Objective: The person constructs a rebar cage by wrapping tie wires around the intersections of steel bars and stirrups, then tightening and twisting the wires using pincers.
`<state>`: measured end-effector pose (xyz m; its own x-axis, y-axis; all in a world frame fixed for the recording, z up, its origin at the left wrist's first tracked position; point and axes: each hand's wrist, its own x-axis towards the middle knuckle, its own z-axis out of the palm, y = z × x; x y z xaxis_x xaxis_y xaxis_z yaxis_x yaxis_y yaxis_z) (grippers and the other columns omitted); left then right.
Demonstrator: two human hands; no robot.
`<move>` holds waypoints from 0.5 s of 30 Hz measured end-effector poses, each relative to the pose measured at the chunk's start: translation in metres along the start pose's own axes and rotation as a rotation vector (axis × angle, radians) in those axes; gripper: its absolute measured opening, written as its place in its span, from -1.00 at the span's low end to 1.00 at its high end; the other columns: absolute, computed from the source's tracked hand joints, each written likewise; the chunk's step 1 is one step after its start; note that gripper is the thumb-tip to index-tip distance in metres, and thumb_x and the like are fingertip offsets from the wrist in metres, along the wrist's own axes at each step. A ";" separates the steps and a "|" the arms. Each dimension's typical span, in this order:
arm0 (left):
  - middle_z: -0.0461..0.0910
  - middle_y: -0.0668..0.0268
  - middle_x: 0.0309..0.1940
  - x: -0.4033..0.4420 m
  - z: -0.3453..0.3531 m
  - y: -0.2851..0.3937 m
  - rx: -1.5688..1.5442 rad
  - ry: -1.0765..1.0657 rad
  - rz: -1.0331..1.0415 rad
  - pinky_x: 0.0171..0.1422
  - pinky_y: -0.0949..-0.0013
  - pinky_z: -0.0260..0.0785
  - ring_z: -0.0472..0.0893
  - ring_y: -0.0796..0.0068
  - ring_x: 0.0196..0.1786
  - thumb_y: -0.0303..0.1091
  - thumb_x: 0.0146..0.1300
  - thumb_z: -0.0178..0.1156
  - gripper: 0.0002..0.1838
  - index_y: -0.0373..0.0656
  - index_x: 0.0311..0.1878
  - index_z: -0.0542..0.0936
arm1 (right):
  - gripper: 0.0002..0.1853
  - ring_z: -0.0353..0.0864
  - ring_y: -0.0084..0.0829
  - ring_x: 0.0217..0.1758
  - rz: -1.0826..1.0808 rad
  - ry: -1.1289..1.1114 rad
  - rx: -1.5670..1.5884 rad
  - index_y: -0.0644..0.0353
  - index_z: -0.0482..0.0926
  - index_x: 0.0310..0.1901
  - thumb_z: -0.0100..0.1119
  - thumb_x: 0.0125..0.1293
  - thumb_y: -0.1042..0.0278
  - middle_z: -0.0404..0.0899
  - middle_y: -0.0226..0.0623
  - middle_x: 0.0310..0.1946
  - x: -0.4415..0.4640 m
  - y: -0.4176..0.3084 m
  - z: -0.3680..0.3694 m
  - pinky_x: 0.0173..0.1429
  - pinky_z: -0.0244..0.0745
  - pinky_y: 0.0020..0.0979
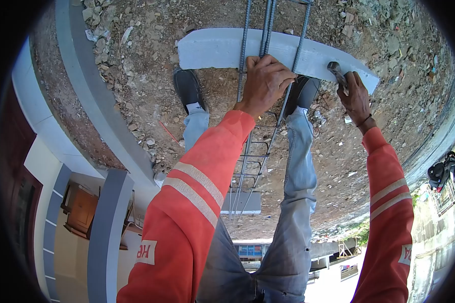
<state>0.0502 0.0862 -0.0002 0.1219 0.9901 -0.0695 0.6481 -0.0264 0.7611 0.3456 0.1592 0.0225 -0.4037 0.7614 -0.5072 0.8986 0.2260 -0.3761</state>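
Observation:
My left hand (267,85) lies over a rebar cage (264,30) of ridged steel bars, its fingers curled against the bars. Thumb and forefinger come together near the right-hand bar; what they pinch is too small to make out. Out to the right, my right hand (356,101) is closed round a metal hand tool that looks like pincers (334,68), its rounded head pointing up and left. The tool's head is over the right part of a long pale block (210,48), apart from the bars. The cage crosses this block and runs back between my legs.
My shoes (189,87) stand either side of the cage, just behind the block. Rubble and stones (131,101) cover the ground. A second pale block (247,202) lies under the cage's near end. A low concrete kerb (93,91) curves along the left, beside a building with a grey-blue pillar (106,227).

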 end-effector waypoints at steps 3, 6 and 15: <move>0.80 0.53 -0.26 0.000 -0.001 0.000 0.012 -0.028 -0.006 0.15 0.19 0.12 0.59 0.48 -0.06 -0.24 0.20 0.48 -0.90 0.08 -0.22 0.83 | -0.78 0.54 0.01 -0.16 -0.071 0.125 0.026 0.30 0.49 -0.04 0.22 0.32 0.50 0.51 -0.08 -0.20 -0.009 0.002 0.003 -0.12 0.43 -0.04; 0.80 0.53 -0.26 0.001 -0.001 0.002 0.035 -0.019 -0.022 0.14 0.19 0.14 0.60 0.47 -0.07 -0.22 0.19 0.49 -0.89 0.09 -0.22 0.83 | -0.88 0.53 -0.06 -0.25 -0.070 0.350 -0.034 0.30 0.57 -0.13 0.23 0.45 0.42 0.54 -0.10 -0.34 -0.027 -0.002 0.000 -0.22 0.41 -0.09; 0.80 0.57 -0.27 0.006 -0.005 0.004 0.033 -0.055 -0.018 0.13 0.21 0.16 0.60 0.47 -0.09 -0.21 0.16 0.53 -0.89 0.12 -0.24 0.83 | -0.61 0.56 -0.41 0.34 0.242 0.678 0.963 0.18 0.49 0.37 0.11 0.61 0.28 0.53 -0.18 0.38 -0.071 -0.056 -0.059 0.37 0.52 -0.28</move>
<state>0.0499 0.0923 0.0059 0.1504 0.9814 -0.1193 0.6752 -0.0138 0.7375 0.3343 0.1284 0.1248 0.1897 0.9516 -0.2420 0.3249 -0.2934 -0.8991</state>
